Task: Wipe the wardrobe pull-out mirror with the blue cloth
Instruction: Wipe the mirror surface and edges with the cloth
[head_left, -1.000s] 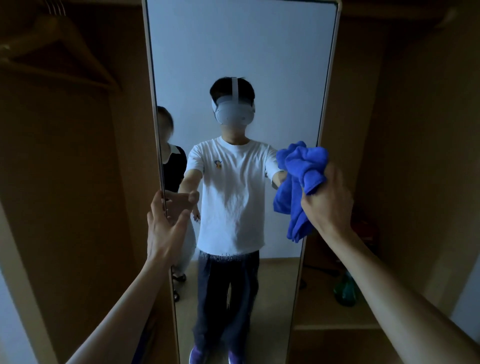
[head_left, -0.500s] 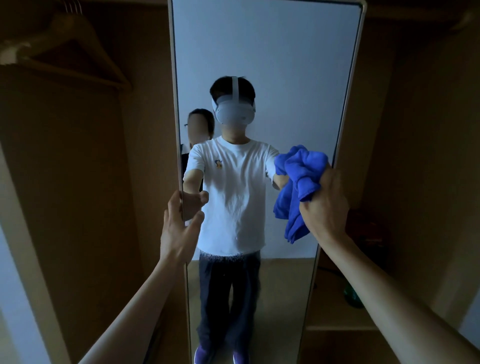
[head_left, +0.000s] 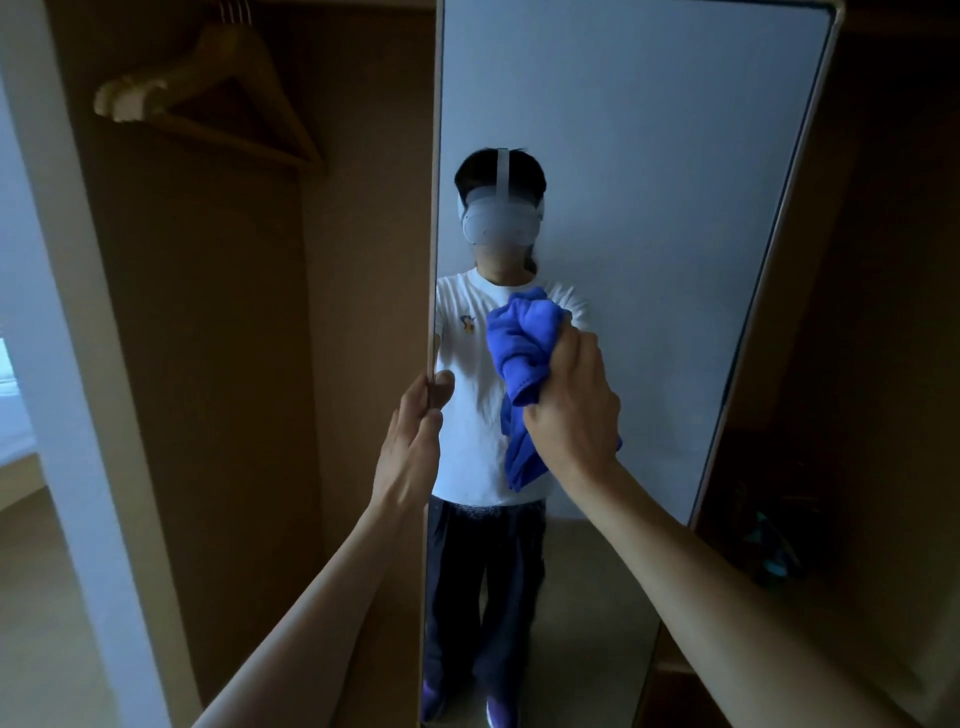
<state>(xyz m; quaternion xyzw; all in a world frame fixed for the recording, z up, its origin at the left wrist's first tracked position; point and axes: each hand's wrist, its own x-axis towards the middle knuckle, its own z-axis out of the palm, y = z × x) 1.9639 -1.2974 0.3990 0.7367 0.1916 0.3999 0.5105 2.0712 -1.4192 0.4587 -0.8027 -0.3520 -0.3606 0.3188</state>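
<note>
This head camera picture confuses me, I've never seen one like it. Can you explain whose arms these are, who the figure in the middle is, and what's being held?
The camera sits on a person's head and looks forward and down, so the two bare arms reaching in from the bottom are the wearer's own. There is no robot here.

The tall panel in front is a mirror pulled out of a wooden wardrobe. The figure in it, in a white shirt and a headset, is the wearer's own reflection.

The left hand grips the mirror's left edge, apparently steadying it. The right hand is closed around a bunched blue cloth, held up at the glass; whether the cloth touches the glass is hard to tell.

On the upper left, wooden hangers hang inside the wardrobe. The right side is too dark to read.
</note>
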